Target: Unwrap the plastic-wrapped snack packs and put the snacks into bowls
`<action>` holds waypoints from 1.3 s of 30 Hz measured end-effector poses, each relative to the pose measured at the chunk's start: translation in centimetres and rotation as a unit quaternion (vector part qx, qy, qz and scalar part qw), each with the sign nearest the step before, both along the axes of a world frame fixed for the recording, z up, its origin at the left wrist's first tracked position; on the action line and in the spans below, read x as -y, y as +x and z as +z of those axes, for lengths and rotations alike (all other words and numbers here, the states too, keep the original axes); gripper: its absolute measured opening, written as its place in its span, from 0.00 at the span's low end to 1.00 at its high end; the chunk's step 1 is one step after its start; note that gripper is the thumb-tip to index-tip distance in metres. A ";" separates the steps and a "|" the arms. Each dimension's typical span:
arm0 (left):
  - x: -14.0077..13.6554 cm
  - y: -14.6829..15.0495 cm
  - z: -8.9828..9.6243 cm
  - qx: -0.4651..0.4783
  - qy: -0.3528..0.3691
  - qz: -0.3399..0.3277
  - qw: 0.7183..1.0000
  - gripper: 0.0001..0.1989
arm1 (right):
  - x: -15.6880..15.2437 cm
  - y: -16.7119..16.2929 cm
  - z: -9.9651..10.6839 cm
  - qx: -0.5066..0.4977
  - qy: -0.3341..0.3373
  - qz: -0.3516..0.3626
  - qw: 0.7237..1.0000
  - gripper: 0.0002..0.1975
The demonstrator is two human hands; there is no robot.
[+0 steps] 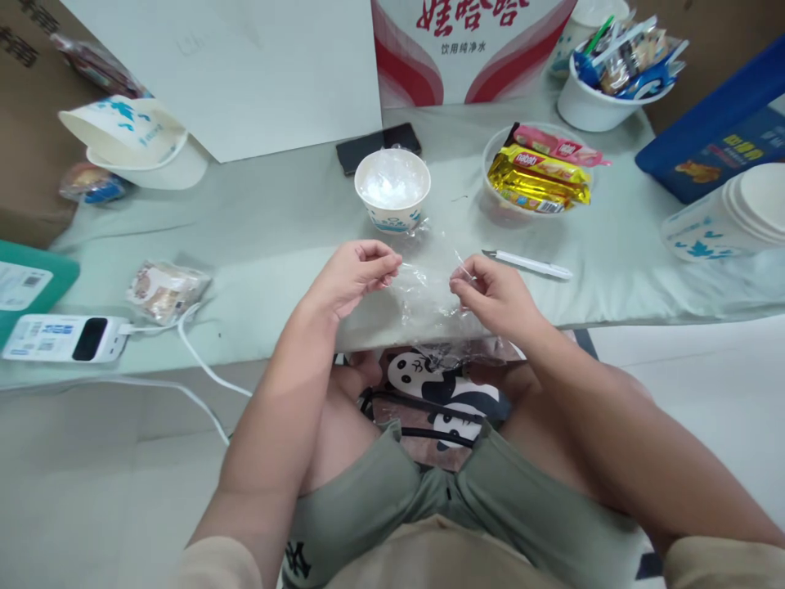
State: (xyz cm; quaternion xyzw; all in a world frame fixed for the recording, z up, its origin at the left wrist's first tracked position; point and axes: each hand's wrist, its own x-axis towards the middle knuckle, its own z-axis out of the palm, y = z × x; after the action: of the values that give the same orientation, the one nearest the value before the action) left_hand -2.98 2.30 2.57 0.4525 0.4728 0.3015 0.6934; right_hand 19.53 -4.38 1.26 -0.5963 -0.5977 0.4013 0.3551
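A thin sheet of clear plastic film (426, 298) stretches between my two hands at the table's front edge, its lower part hanging crumpled over my lap. My left hand (361, 274) pinches its left side between thumb and fingers. On the other side, my right hand (487, 290) is closed on the film in a similar pinch. Just beyond my left hand stands a paper cup (392, 219) with clear film over or in its mouth; I cannot tell which. A white pen (531, 264) lies beside my right hand.
Behind the cup lies a dark phone (349, 155). A clear bowl (491, 151) of wrapped snacks and a white tub (589, 106) of packets stand right. Stacked paper cups (699, 225) are at far right. Left are a wrapped snack (165, 290) and a power bank (55, 338) with a cable.
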 end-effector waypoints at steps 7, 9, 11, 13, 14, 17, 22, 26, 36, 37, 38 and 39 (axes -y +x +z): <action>-1.5 -1.9 -0.1 -0.040 0.036 0.152 0.987 0.10 | -0.2 0.5 0.4 -0.027 -0.007 -0.040 0.999 0.08; -1.2 -1.5 -0.5 -0.011 0.030 0.184 0.982 0.12 | -0.2 0.5 0.6 -0.089 -0.013 -0.064 0.994 0.10; -0.4 -0.6 -0.9 0.031 -0.002 0.143 0.989 0.17 | -0.3 0.4 0.8 -0.163 -0.025 -0.072 0.984 0.14; 0.5 0.5 -1.4 0.083 -0.043 0.050 0.994 0.27 | -0.2 0.3 0.7 -0.219 -0.033 -0.068 0.973 0.18; 1.0 1.1 -1.5 0.109 -0.063 0.001 0.992 0.31 | -0.2 0.2 0.7 -0.237 -0.036 -0.065 0.969 0.19; 1.5 2.2 -1.7 0.128 -0.082 -0.095 0.984 0.33 | -0.1 0.3 0.6 -0.260 -0.045 -0.059 0.963 0.22; 1.0 2.5 -1.2 0.010 0.016 -0.057 0.998 0.13 | 0.2 1.2 0.6 -0.205 -0.126 -0.004 0.971 0.21; 0.6 1.7 -0.8 -0.043 0.035 -0.100 0.993 0.18 | 0.3 1.7 0.0 -0.122 -0.149 0.033 0.981 0.16; 0.3 1.0 -1.3 0.037 0.056 -0.060 0.996 0.14 | -0.2 1.9 -0.3 -0.167 -0.009 -0.046 0.985 0.10; 0.2 0.9 -1.4 0.040 0.059 -0.044 0.996 0.11 | -0.2 1.9 -0.1 -0.168 0.005 -0.049 0.985 0.08; 0.0 0.9 -1.4 0.038 0.063 -0.029 0.997 0.08 | -0.1 1.9 0.1 -0.167 0.017 -0.059 0.984 0.05; -0.2 0.9 -1.4 0.033 0.064 -0.018 0.997 0.06 | -0.1 2.0 0.3 -0.168 0.025 -0.071 0.983 0.04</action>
State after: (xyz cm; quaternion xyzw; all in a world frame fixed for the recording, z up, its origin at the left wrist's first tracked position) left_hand -2.12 2.46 1.22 0.4945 0.4208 0.3335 0.6835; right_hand 21.49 -4.24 1.58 -0.5525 -0.4957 0.4544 0.4925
